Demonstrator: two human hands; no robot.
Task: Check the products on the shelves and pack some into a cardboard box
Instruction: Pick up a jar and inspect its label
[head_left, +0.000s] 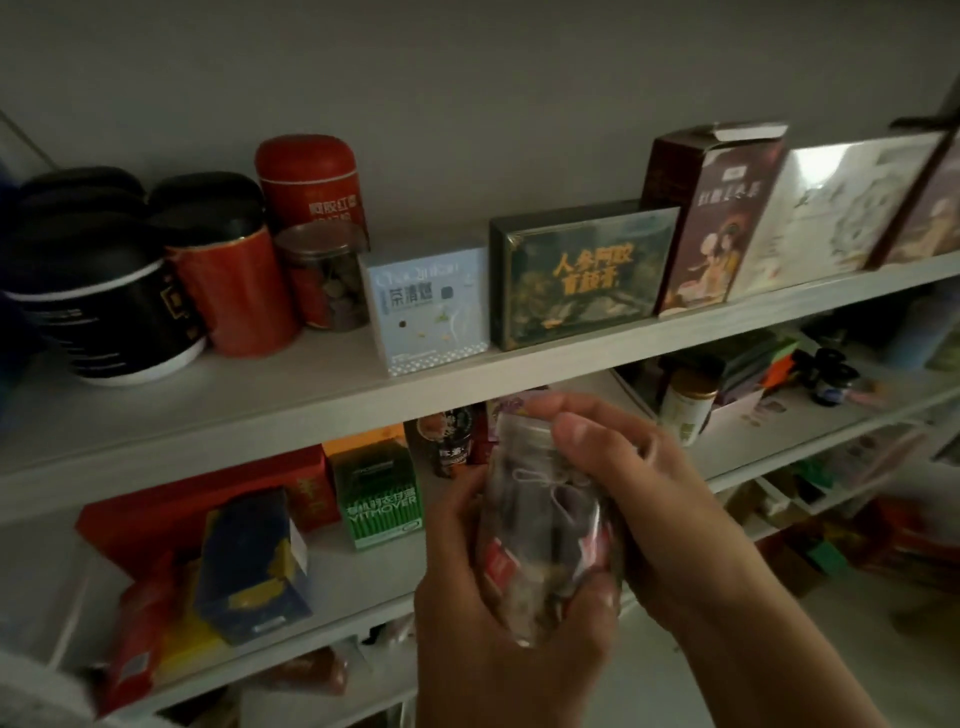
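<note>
The left hand (498, 603) and right hand (644, 483) were bare, with short thumbnails (574, 434); bare forearms (758, 629) extended behind the grip.

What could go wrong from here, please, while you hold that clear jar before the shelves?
The clear string-tied jar is held aloft by the left hand below and the right hand at its lid; a slip might drop it. The pale blue cardboard box sits at the white upper shelf's front edge, above the hands; raising them might knock it off.
</note>
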